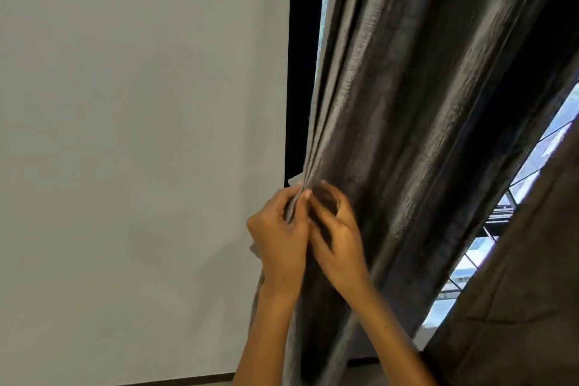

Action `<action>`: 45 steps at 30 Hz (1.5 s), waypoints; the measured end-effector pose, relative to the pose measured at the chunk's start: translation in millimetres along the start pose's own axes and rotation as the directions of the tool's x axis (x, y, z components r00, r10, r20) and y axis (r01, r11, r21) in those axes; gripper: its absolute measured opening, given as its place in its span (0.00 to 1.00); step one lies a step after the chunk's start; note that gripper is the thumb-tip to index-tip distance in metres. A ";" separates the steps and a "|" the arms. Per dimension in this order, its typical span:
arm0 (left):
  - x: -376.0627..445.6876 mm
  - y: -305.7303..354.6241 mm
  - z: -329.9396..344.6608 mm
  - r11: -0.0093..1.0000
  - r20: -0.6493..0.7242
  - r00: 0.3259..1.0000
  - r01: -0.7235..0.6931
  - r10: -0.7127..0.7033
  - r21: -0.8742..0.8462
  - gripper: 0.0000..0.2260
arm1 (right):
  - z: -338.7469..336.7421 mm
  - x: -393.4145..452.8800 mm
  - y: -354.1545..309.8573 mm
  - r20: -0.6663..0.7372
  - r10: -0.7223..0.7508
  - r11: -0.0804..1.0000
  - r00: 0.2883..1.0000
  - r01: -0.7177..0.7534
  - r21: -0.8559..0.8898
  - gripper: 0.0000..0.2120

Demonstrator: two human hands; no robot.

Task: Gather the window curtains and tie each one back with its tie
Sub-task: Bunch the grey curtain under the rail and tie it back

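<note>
A dark grey curtain (407,88) hangs in folds right of the wall, drawn together at mid-height. My left hand (279,235) pinches the curtain's pale left edge and a strip of grey fabric, probably the tie (293,182), whose end pokes out just above my fingers. My right hand (338,241) is pressed against the gathered folds right beside it, fingers bent into the cloth; it is blurred, so I cannot tell what it grips. A second curtain (526,276) fills the lower right corner.
A plain grey wall (141,135) takes up the left half, with a dark baseboard (188,381) at the bottom. A black window frame (302,56) runs beside the curtain. Bright window (517,197) with bars shows between the two curtains.
</note>
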State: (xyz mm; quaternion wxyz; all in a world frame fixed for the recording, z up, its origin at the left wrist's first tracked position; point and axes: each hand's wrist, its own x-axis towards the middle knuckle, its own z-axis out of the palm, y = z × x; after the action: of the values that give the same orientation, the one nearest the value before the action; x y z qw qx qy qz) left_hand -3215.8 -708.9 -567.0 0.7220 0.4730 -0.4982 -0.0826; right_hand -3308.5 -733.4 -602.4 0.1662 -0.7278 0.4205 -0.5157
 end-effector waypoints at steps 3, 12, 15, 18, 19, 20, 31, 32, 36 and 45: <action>5.8 -2.4 -6.6 0.999 -0.018 0.999 0.037 -0.037 0.006 0.04 | -4.9 11.2 12.8 -0.278 0.049 0.997 0.959 -0.062 -0.040 0.31; 10.2 -0.9 -12.9 0.998 0.005 0.998 0.065 -0.065 0.020 0.04 | -3.5 63.0 23.9 -0.024 0.378 0.812 0.925 -0.319 0.489 0.50; 9.6 -2.2 -13.9 0.996 -0.006 0.996 0.086 -0.085 0.025 0.04 | 3.1 62.2 22.3 -0.027 0.243 0.850 0.970 -0.199 0.489 0.28; 10.4 -1.5 -15.3 0.996 -0.013 0.996 0.084 -0.084 0.030 0.05 | 6.2 54.6 19.5 -0.183 0.150 0.922 0.972 -0.071 0.380 0.20; 10.6 -0.5 -16.3 0.997 -0.011 0.997 0.073 -0.073 0.029 0.06 | 6.9 53.5 19.8 -0.241 0.140 0.937 0.960 -0.050 0.345 0.24; 10.7 0.6 -17.6 0.998 -0.008 0.998 0.060 -0.060 0.025 0.07 | 7.2 53.1 20.0 -0.261 0.157 0.943 0.952 -0.066 0.326 0.31; 7.7 3.0 -18.1 0.999 0.023 0.999 0.048 -0.048 0.005 0.05 | 8.3 61.4 12.5 0.012 0.254 0.756 0.967 -0.206 0.621 0.21; 8.0 3.4 -19.3 0.999 0.017 0.999 0.045 -0.046 0.010 0.05 | 7.4 60.1 9.8 -0.006 0.244 0.759 0.970 -0.187 0.623 0.14; 6.9 4.4 -19.6 0.998 0.002 0.999 0.053 -0.053 0.036 0.05 | 6.7 46.4 0.2 -0.212 0.248 0.831 0.945 -0.094 0.549 0.06; -9.6 11.3 0.9 0.987 -0.042 0.997 -0.054 0.062 0.154 0.07 | -10.9 15.2 -8.7 -0.619 -0.082 0.994 0.781 0.112 0.009 0.07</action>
State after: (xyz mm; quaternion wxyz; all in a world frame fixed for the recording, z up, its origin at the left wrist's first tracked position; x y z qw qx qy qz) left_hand -3225.2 -697.6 -564.4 0.6971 0.5141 -0.4996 -0.0121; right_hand -3312.7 -738.1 -582.7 0.0094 -0.5359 0.4017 -0.7425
